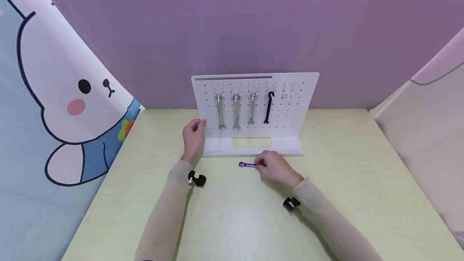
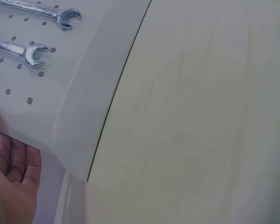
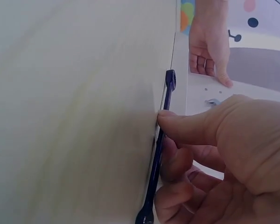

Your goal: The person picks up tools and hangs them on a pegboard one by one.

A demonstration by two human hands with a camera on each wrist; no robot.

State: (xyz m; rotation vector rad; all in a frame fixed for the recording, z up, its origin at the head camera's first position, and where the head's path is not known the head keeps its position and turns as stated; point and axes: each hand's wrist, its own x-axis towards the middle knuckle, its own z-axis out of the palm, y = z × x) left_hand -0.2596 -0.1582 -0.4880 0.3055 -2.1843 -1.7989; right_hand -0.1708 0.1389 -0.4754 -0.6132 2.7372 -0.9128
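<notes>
My right hand (image 1: 275,167) pinches a dark ratcheting wrench (image 3: 155,175) between thumb and curled fingers, just in front of the pegboard's base. In the head view the wrench's ring end points left. A white pegboard (image 1: 282,114) stands upright on the table. My left hand (image 1: 193,138) grips its left edge, thumb on the front and fingers behind. Three silver wrenches (image 1: 251,110) hang side by side on the board's hooks. To their right hangs a black wrench (image 1: 268,108), and the rightmost hook (image 1: 288,95) holds nothing.
The pegboard's flat base (image 1: 286,146) has a wide cut-out and rests on the pale wooden table (image 1: 224,220). Behind the table rises a purple backdrop (image 1: 232,31). A cartoon-printed cloth (image 1: 65,160) hangs at the left, a pale cloth (image 1: 427,132) at the right.
</notes>
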